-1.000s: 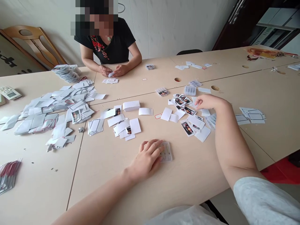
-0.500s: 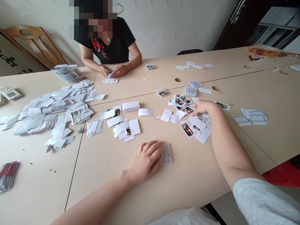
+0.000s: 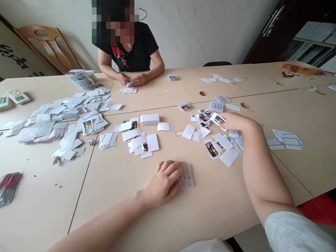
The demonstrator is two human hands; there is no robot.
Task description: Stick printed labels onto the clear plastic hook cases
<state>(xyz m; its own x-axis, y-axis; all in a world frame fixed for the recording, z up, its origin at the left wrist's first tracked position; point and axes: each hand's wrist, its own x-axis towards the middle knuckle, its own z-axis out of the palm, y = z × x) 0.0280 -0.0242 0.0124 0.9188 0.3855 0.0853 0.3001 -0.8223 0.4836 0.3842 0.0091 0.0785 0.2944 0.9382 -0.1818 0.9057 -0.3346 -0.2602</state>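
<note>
My left hand [image 3: 164,183] lies over the left side of a clear plastic case [image 3: 187,176], with its fingers on the lid and part of the case hidden. My right hand [image 3: 236,121] reaches across the table, pinching a small printed card [image 3: 218,119] at its fingertips. Around that hand lie scattered printed cards [image 3: 211,149] and white paper slips [image 3: 188,131]. Across the table, a co-worker's hands [image 3: 132,79] hold a small white piece [image 3: 130,84].
Grey-white paper sleeves [image 3: 59,122] lie heaped at the left, with a tall stack [image 3: 82,79] behind them. White card blocks [image 3: 149,119], several small clear cases [image 3: 216,106], a remote control [image 3: 17,96] and a red-grey bundle [image 3: 9,187] lie on the pale table [image 3: 105,217].
My right hand has moved up and left, and a printed card is now lifted at its fingertips. My left hand stays on the case. The whole view has shifted slightly.
</note>
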